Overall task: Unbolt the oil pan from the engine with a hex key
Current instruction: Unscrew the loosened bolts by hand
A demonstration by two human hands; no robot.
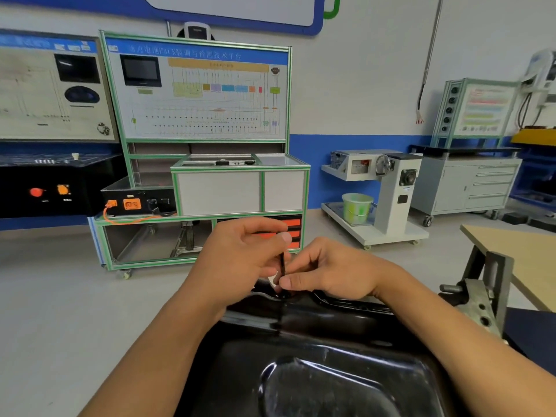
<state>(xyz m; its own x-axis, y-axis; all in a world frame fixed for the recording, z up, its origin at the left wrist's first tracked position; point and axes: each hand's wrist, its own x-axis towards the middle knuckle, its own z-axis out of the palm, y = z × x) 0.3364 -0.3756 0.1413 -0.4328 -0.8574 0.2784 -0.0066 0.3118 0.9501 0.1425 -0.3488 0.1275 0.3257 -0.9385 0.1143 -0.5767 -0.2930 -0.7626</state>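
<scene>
Left hand (240, 254) and right hand (329, 273) both pinch the upright hex key (282, 263) at the far rim of the oil pan (316, 371); unbolting looks unfinished.

Oil pan (316, 371) glossy black; hex key (282, 264) black; trainer frame (192, 43) green; wall band (355, 158) blue.

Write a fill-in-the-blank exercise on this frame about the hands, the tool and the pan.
1. The thin black hex key stands nearly ____ at the far rim of the glossy black metal oil pan.
2. The left hand holds the key's ____ end; the right hand pinches it lower down.
3. Both hands are ____ of gloves.
Missing: upright; upper; bare.
</scene>
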